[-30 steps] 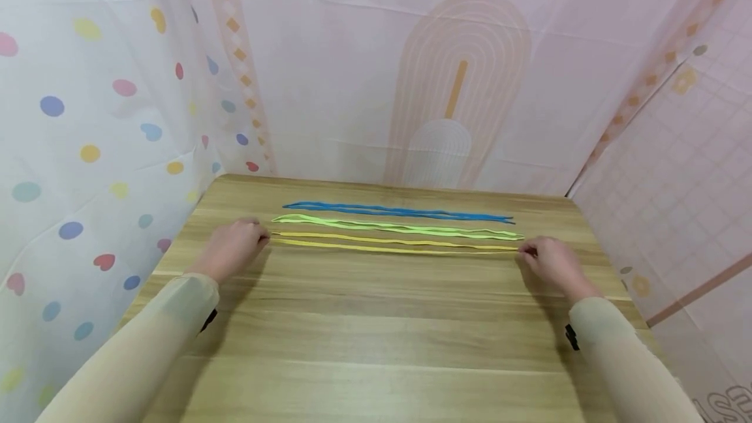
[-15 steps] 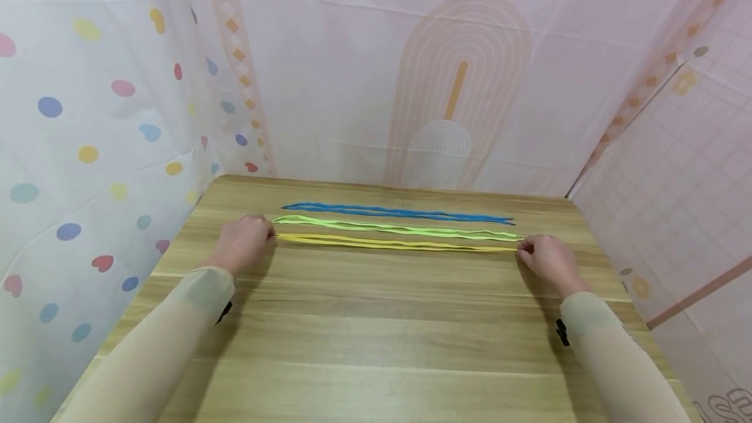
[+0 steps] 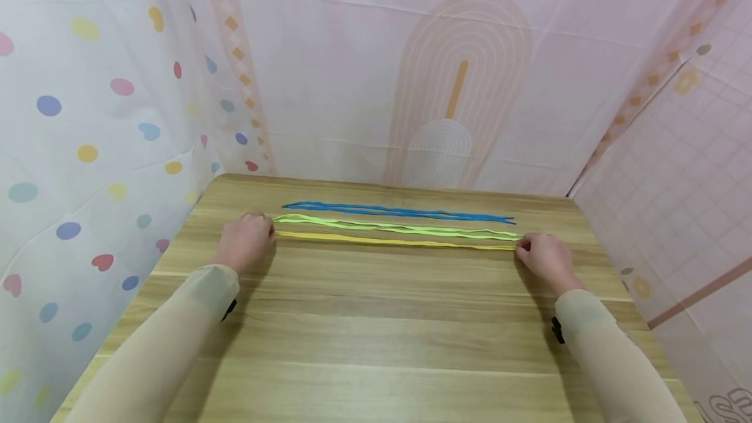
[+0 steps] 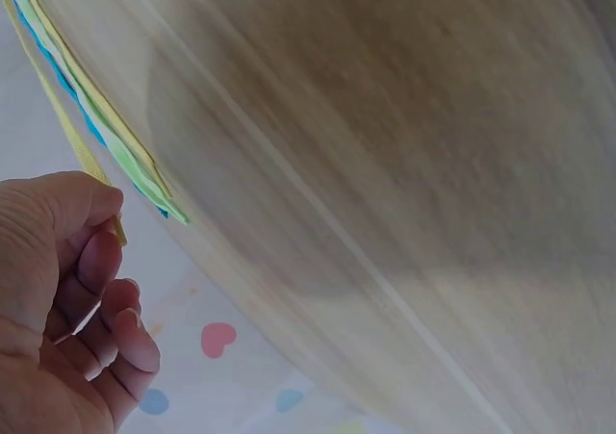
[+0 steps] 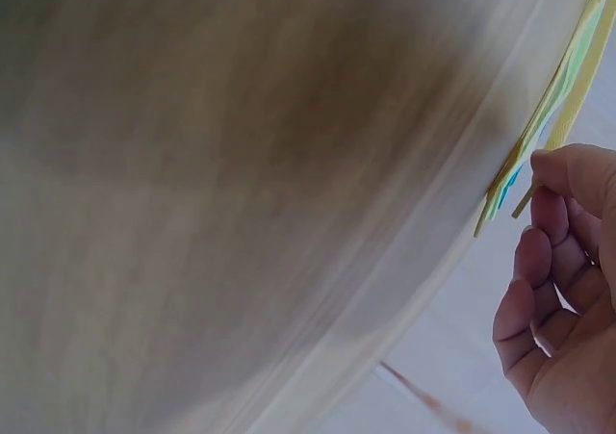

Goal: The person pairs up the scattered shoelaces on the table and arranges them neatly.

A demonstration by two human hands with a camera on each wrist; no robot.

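A yellow shoelace [image 3: 376,241] runs left to right between my hands, its strands nearly overlapping in the head view. My left hand [image 3: 245,239] pinches one end between thumb and finger; the left wrist view shows the held yellow lace [image 4: 69,131] raised off the table. The other end is pinched by my right hand [image 3: 546,258], and in the right wrist view a short tip [image 5: 523,203] sticks out below the thumb. Another yellow strand [image 5: 500,182] lies on the table beside the green lace. Just beyond lie green shoelaces [image 3: 411,230], roughly parallel.
Blue shoelaces [image 3: 399,211] lie farthest back, lined up with the green ones. All rest on a wooden table [image 3: 376,331]. Patterned cloth hangs behind the table [image 3: 329,83] and along both sides, with a dotted cloth [image 3: 88,201] on the left.
Both hands have moved slightly away from me, the left also a little to the right. The front yellow strand has come back against the other, closing the gap. Blue and green laces are unmoved.
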